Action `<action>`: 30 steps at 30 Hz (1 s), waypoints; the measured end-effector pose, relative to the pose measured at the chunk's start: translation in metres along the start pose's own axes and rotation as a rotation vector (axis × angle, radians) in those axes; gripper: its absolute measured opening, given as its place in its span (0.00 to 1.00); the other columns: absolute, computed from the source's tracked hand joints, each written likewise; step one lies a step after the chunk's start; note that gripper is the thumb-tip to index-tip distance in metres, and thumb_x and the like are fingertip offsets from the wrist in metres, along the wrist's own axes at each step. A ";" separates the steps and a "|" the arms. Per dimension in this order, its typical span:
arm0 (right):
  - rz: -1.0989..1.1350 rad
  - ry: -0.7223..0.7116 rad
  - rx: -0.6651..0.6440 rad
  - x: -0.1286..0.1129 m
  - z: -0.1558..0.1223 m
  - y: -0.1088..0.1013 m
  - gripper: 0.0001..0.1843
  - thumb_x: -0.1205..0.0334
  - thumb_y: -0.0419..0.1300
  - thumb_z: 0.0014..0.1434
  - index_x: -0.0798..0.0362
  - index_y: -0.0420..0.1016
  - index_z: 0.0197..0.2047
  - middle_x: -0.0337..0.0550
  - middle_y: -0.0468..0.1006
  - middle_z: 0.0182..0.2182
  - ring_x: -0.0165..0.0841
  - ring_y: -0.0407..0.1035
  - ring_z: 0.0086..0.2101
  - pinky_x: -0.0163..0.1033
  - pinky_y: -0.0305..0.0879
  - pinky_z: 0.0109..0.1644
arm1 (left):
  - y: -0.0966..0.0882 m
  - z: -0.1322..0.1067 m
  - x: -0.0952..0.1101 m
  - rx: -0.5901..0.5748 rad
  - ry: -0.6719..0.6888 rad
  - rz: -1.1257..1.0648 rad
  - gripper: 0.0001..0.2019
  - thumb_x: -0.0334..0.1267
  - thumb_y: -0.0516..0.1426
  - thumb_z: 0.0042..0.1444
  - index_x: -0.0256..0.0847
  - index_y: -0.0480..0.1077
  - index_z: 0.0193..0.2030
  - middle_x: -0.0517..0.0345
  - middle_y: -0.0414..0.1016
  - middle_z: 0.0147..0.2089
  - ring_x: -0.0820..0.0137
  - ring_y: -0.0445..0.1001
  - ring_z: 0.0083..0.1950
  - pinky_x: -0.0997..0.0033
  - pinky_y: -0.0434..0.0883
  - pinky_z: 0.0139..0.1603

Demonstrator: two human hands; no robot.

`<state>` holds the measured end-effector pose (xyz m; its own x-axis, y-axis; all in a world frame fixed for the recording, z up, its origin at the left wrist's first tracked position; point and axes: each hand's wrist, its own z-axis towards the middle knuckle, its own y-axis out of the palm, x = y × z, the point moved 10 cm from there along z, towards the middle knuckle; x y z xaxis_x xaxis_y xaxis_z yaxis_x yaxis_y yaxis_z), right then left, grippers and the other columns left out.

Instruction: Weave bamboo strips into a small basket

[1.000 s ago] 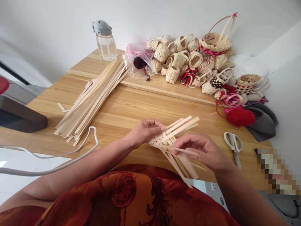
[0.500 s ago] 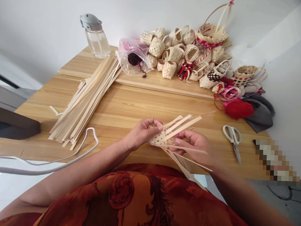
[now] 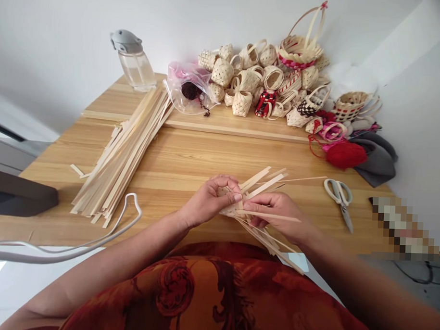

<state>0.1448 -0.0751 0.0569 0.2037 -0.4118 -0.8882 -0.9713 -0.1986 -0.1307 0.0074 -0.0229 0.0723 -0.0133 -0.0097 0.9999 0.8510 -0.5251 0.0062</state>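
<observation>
Between my two hands is a small piece of basket weaving (image 3: 230,211) made of pale flat strips, held above the table's front edge. Loose strip ends (image 3: 266,182) fan out to the upper right, and others hang down toward my lap. My left hand (image 3: 219,197) is closed on the woven part, thumb on top, hiding much of it. My right hand (image 3: 276,212) pinches at the weaving's right side, among the strips; one strip (image 3: 276,216) runs across its fingers. The right fingertips are partly covered by strips.
A bundle of flat strips (image 3: 122,157) lies at left, near a white cable (image 3: 135,212) and a dark box (image 3: 20,187). Behind stand a water bottle (image 3: 135,68), a plastic bag (image 3: 179,94) and many small baskets (image 3: 242,103). Scissors (image 3: 341,198) and red yarn (image 3: 345,155) are at right.
My right hand has moved left, closer to my left hand. The woven face has turned and shows less now. The view has shifted slightly.
</observation>
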 end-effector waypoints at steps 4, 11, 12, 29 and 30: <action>-0.013 -0.037 -0.001 -0.003 0.000 0.001 0.18 0.47 0.72 0.52 0.55 0.85 0.33 0.40 0.79 0.22 0.29 0.72 0.22 0.33 0.64 0.25 | 0.001 -0.003 0.010 -0.034 0.074 0.116 0.09 0.45 0.64 0.57 0.41 0.77 0.37 0.48 0.76 0.52 0.57 0.68 0.63 0.58 0.59 0.67; 0.010 -0.025 0.009 -0.001 -0.001 -0.002 0.18 0.46 0.72 0.52 0.55 0.83 0.31 0.40 0.78 0.21 0.28 0.71 0.22 0.33 0.63 0.26 | -0.013 -0.007 -0.012 0.050 0.028 0.119 0.47 0.38 0.72 0.43 0.43 0.58 0.70 0.41 0.61 0.70 0.49 0.58 0.72 0.49 0.59 0.70; 0.018 -0.009 0.014 0.001 0.000 -0.003 0.19 0.46 0.72 0.52 0.55 0.83 0.31 0.40 0.78 0.21 0.28 0.70 0.22 0.33 0.63 0.26 | -0.015 -0.006 -0.021 0.068 0.000 0.056 0.49 0.38 0.73 0.42 0.42 0.57 0.71 0.40 0.62 0.69 0.49 0.60 0.71 0.48 0.60 0.70; -0.092 -0.011 0.008 -0.026 0.004 -0.014 0.19 0.50 0.71 0.49 0.54 0.72 0.20 0.36 0.68 0.17 0.26 0.60 0.20 0.33 0.55 0.22 | -0.004 0.010 -0.004 0.058 0.126 -0.054 0.28 0.42 0.68 0.54 0.41 0.67 0.60 0.46 0.73 0.56 0.60 0.72 0.55 0.59 0.68 0.59; -0.084 -0.021 0.013 -0.029 0.004 -0.014 0.20 0.51 0.71 0.48 0.54 0.70 0.20 0.35 0.67 0.17 0.25 0.59 0.20 0.32 0.55 0.22 | -0.005 0.010 0.000 0.065 0.138 -0.053 0.27 0.42 0.68 0.54 0.42 0.68 0.59 0.47 0.73 0.55 0.60 0.72 0.54 0.59 0.69 0.58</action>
<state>0.1522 -0.0563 0.0828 0.2820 -0.3753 -0.8830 -0.9525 -0.2197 -0.2109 0.0087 -0.0116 0.0724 -0.1274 -0.1029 0.9865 0.8794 -0.4717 0.0644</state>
